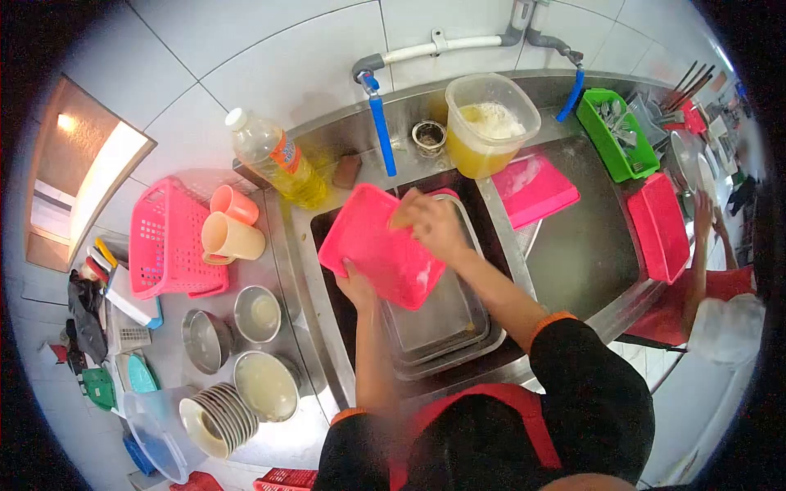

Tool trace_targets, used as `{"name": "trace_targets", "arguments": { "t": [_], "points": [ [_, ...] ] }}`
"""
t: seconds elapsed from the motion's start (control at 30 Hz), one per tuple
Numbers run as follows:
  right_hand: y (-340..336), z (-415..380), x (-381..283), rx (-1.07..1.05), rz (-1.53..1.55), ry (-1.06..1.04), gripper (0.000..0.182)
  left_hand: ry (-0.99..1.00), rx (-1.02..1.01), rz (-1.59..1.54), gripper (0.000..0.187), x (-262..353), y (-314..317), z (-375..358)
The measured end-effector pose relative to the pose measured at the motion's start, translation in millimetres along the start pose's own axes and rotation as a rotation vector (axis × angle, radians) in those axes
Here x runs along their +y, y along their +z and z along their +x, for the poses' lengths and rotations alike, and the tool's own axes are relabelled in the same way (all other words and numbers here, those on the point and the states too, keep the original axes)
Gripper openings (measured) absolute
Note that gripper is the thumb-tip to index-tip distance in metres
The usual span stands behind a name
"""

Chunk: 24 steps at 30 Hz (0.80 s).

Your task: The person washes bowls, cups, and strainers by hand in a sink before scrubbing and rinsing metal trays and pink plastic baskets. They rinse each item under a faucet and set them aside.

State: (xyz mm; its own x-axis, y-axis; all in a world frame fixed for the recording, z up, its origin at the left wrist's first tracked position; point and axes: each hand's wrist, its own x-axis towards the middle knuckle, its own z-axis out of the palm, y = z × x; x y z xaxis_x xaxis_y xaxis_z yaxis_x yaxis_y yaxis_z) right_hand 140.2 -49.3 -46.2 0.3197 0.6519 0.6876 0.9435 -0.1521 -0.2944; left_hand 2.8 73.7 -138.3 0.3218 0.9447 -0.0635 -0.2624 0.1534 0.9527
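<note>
A pink plastic tray point(372, 237) is held tilted over the left sink basin, with some white suds on it. My left hand point(357, 286) grips its lower left edge, thumb on the inner face. My right hand point(435, 225) presses a tan sponge point(403, 214) against the tray's upper right side; the fingers partly cover the sponge. Below both hands, metal trays point(446, 323) lie stacked in the basin. Behind the right hand a clear tub point(491, 131) of yellow, foamy liquid stands on the sink's back ledge.
Blue hoses point(381, 135) hang from the wall taps. Water fills the right basin point(585, 237), beside another pink tray point(536, 190) and a green basket point(618, 135) of cutlery. Leftward are a bottle point(282, 164), a pink basket point(168, 241), mugs, metal bowls and stacked plates point(217, 419). Another person's arm point(697, 262) shows far right.
</note>
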Motion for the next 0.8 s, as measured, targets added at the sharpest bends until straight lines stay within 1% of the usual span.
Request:
{"name": "trace_targets", "arguments": {
  "t": [0.03, 0.1, 0.13, 0.17, 0.2, 0.23, 0.27, 0.33, 0.37, 0.43, 0.47, 0.5, 0.57, 0.6, 0.63, 0.67, 0.7, 0.73, 0.77, 0.8],
  "points": [
    [-12, -1, 4, -0.002, 0.001, 0.000, 0.030, -0.001, 0.002, 0.000, 0.029, -2, -2, -1],
    [-30, -4, 15, -0.098, 1.199, 1.147, 0.030, -0.277, -0.107, -0.208, 0.028, -5, -3, -4],
    [-1, -37, 19, 0.116, 1.408, 0.869, 0.031, -0.276, -0.110, -0.209, 0.028, -13, 0, -6],
    [1, -56, 9, 0.119, 1.201, 0.975, 0.031, -0.283, -0.051, -0.250, 0.029, -25, 7, -9],
    [-6, -63, -3, 0.220, 0.628, 0.766, 0.032, -0.290, 0.009, -0.293, 0.030, -32, 15, -12],
    [-14, -62, -9, 0.302, 0.063, 0.530, 0.034, -0.289, 0.004, -0.301, 0.030, -30, 23, -15],
    [-20, -65, -5, 0.303, 0.055, 0.530, 0.034, -0.187, 0.011, -0.191, 0.031, -24, 30, -22],
    [-34, -75, 1, 0.094, 0.083, 0.550, 0.045, 0.003, -0.009, 0.044, 0.031, -13, 39, -29],
    [-43, -64, -3, 0.096, 0.077, 0.557, 0.045, -0.003, -0.017, 0.046, 0.031, -4, 44, -26],
    [-57, -41, -7, -0.004, 0.246, 0.721, 0.048, 0.093, 0.008, 0.167, 0.033, 18, 51, -19],
    [-40, -53, 9, -0.008, 0.115, 0.657, 0.056, 0.036, -0.049, 0.082, 0.035, 46, 62, -23],
    [-42, -47, 13, -0.003, 0.113, 0.657, 0.056, 0.038, -0.054, 0.081, 0.035, 53, 64, -26],
    [-45, -27, 15, -0.011, 0.139, 0.529, 0.059, 0.320, -0.133, 0.658, 0.037, 65, 65, -29],
    [-47, -16, 16, -0.023, 0.087, 0.469, 0.058, 0.325, -0.131, 0.657, 0.037, 71, 66, -33],
    [-43, -10, 20, -0.022, 0.088, 0.469, 0.058, 0.265, -0.151, 0.530, 0.038, 76, 67, -40],
    [-38, -6, 26, 0.031, 0.156, 0.464, 0.055, 0.204, -0.172, 0.402, 0.038, 78, 69, -44],
    [-34, -5, 29, 0.082, 0.223, 0.458, 0.051, 0.203, -0.172, 0.400, 0.038, 75, 70, -47],
    [-32, -11, 28, 0.081, 0.221, 0.457, 0.051, 0.148, -0.080, 0.242, 0.039, 69, 71, -48],
    [-29, -20, 22, 0.002, 0.354, 0.640, 0.045, 0.093, 0.012, 0.083, 0.039, 69, 72, -49],
    [-26, -30, 17, -0.077, 0.487, 0.819, 0.040, 0.095, 0.014, 0.078, 0.039, 72, 69, -46]
  ]
}}
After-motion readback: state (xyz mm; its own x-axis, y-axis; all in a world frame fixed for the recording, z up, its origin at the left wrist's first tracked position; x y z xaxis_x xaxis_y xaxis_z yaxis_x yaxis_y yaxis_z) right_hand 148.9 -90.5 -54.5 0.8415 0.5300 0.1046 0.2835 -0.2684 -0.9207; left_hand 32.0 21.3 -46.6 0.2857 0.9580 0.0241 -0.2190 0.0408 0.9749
